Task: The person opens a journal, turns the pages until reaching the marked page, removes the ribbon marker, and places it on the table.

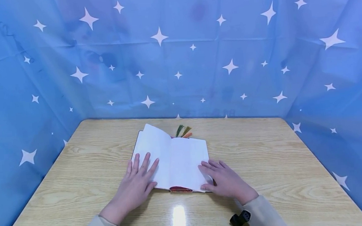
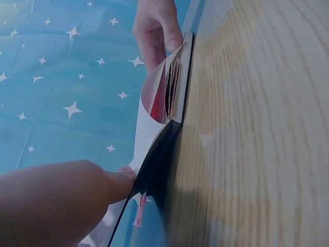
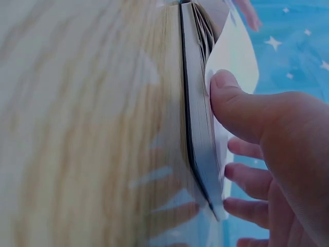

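A thick notebook [image 1: 185,159] with blank white pages and a dark cover lies spread open on the table. My left hand [image 1: 137,183] rests on its left page with the fingers straight and apart. The left thumb [image 2: 121,182] touches the lower edge. On the lower right corner of the right page lies my right hand [image 1: 223,177], its fingers relaxed. In the right wrist view, the right thumb [image 3: 226,87] and fingertips touch the page near its edge. Several inner leaves [image 3: 204,31] bow apart near the spine, with something red [image 2: 158,100] among them.
Green, olive and orange tassels [image 1: 184,130] stick out past the notebook's top edge. It all sits on a light wood-grain table [image 1: 268,148] with rounded far corners. A blue curtain [image 1: 197,75] with white stars hangs behind and at both sides.
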